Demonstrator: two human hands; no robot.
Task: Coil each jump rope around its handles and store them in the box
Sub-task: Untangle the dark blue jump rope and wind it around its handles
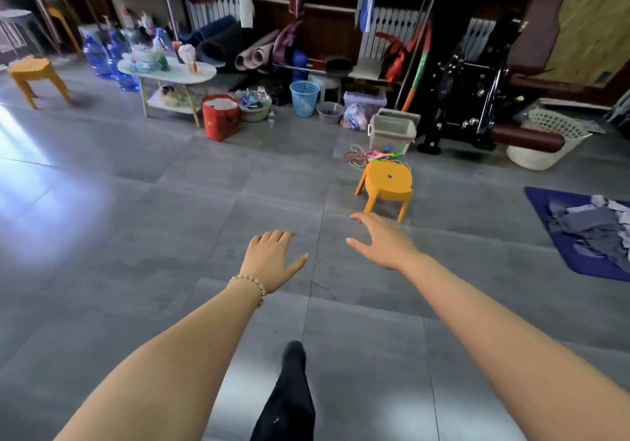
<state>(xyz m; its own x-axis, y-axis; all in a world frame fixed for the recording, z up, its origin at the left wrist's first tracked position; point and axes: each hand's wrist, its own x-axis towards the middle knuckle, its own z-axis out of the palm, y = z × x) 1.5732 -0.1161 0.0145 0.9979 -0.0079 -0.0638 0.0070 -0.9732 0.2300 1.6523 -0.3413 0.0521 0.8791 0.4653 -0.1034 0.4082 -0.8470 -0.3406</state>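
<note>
Grey tiled floor (170,202), cluttered far wall. Jump ropes (370,157): tangled heap on floor, between yellow stool (387,181) and grey box (392,133), well ahead of both grips. Left grip (272,258): fingers relaxed, holding nothing. Right grip (381,241): fingers spread, holding nothing, nearer the stool.
</note>
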